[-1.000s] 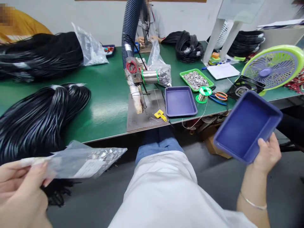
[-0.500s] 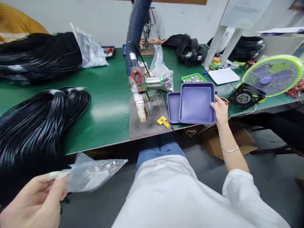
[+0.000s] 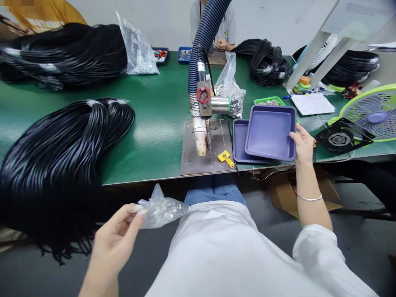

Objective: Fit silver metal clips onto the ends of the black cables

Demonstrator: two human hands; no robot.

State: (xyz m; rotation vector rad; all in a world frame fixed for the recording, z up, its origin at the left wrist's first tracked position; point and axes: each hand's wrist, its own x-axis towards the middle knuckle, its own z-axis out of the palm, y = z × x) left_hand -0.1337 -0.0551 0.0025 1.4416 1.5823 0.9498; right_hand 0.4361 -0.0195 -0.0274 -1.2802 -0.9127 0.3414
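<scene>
My left hand [image 3: 119, 237] pinches the gathered end of a clear plastic bag [image 3: 163, 211] with small metallic-looking parts inside, in front of the table edge. On the right, my right hand [image 3: 303, 144] grips the right rim of a purple tray [image 3: 272, 132], its thumb over the edge. This tray is bare inside and slightly tilted. It overlaps a second purple tray [image 3: 239, 142] on the table, hiding much of it. Left of the trays, a soldering stand [image 3: 204, 101] with a solder spool [image 3: 220, 105] stands over a brown board [image 3: 192, 161] bearing a yellow tool [image 3: 226, 158].
Bundles of black cable [image 3: 77, 140] cover the left side and hang over the edge. A ribbed hose [image 3: 206, 33] rises centrally. A green tray [image 3: 269, 101] of metal parts, a black fan [image 3: 343, 136] and a green fan [image 3: 371, 115] are right. A co-worker [image 3: 227, 33] sits opposite.
My left hand has brought the plastic bag rightward and slightly up, closer to my body. My right hand still holds the upper tray, now a little more tilted. The camera view has swung left.
</scene>
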